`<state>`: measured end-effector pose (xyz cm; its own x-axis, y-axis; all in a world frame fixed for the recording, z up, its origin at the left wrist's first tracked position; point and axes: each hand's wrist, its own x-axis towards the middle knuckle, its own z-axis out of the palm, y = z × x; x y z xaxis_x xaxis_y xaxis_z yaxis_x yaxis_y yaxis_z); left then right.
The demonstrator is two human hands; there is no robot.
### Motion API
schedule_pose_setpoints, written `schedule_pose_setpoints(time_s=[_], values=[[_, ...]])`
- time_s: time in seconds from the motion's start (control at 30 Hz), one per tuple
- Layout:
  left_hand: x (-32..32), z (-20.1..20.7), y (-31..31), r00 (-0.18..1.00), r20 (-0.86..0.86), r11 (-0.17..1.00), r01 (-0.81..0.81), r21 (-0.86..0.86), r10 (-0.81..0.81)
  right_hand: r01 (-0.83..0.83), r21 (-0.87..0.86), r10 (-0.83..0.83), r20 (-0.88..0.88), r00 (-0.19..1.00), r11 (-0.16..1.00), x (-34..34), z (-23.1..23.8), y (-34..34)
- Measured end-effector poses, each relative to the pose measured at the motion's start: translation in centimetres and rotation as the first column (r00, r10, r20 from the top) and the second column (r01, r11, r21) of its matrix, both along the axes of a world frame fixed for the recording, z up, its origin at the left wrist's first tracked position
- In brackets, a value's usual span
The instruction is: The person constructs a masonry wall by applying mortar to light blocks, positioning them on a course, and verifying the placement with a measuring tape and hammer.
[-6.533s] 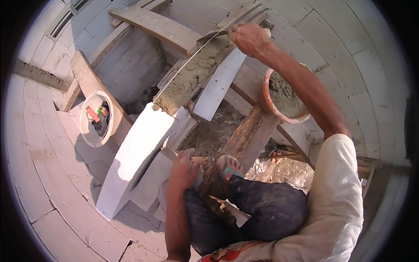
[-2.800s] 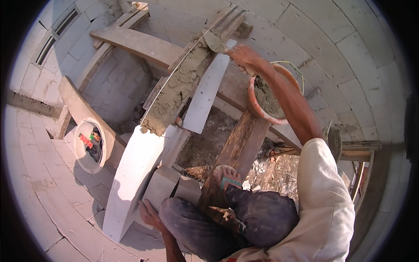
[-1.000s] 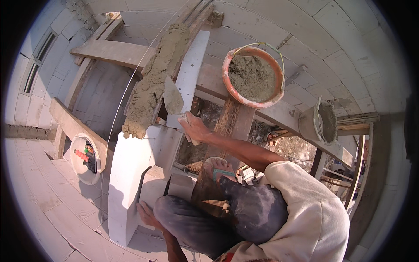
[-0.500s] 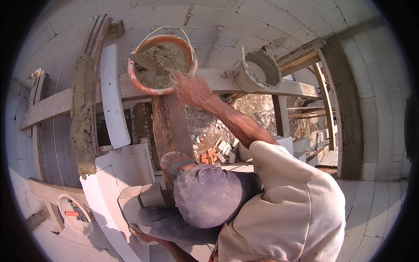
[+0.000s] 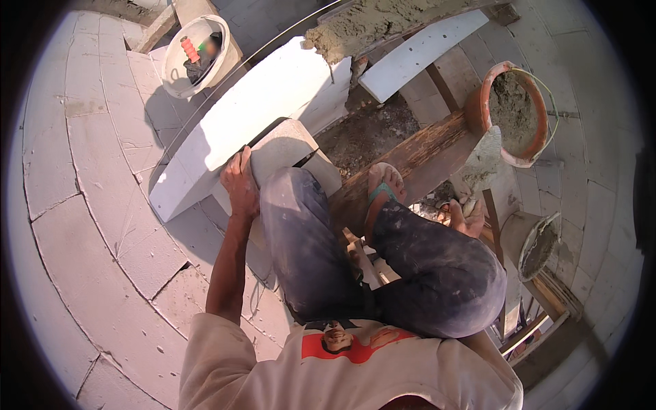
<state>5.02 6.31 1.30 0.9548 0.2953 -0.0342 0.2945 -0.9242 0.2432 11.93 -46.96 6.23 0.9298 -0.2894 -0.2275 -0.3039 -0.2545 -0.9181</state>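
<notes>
Trowel [image 5: 484, 158] sits right of centre in the frame, blade loaded with grey mortar and pointing up toward the orange bucket [image 5: 514, 113]; blade tip is just beside the bucket's lower rim, contact can't be confirmed. Right hand [image 5: 465, 212] is closed around the trowel handle, just below the blade, next to the person's right knee. Left hand [image 5: 240, 186] is left of centre, palm down and fingers spread flat on the edge of a small white block [image 5: 283, 147]; it grips nothing, just presses on the block. That block leans against a long white block [image 5: 239, 123] running diagonally from centre-left up toward top centre. Person is crouched, dark dusty trousers filling the middle of the frame, one foot in a sandal [image 5: 380, 195] on a wooden plank [image 5: 410, 154] at centre. Orange bucket at upper right holds grey mortar, wire handle lying over its right rim. A second, smaller pail [image 5: 540, 246] with mortar sits below it at right, well apart from the trowel. Mortar bed [image 5: 372, 24] runs along the top of the frame above a white slab [image 5: 420, 55]. White bucket [image 5: 195, 55] at upper left holds small tools, one with a red handle. Pale block wall [image 5: 96, 225] fills the left side.
</notes>
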Motion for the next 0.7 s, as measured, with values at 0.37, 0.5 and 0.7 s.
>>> schedule_pose_setpoints(time_s=[0.37, 0.5, 0.7], values=[[4.8, 7.2, -1.4, 0.997, 0.045, 0.782, -0.021, -0.623, 0.062, -0.069, -0.054, 0.073, 0.079, 0.994, 0.996, 6.6, 2.0, 1.9], [14.0, 14.2, -11.9, 0.92, 0.17, 0.667, 0.375, -0.644, -0.353, -0.055, 0.145, 0.089, -0.239, 0.967, 0.988, 4.2, 0.7, 3.6], [26.9, 3.7, -22.6, 0.77, 0.088, 0.685, 0.608, -0.401, -0.631, -0.227, -0.044, 0.212, -0.227, 0.951, 0.973, 2.0, -1.7, 6.7]])
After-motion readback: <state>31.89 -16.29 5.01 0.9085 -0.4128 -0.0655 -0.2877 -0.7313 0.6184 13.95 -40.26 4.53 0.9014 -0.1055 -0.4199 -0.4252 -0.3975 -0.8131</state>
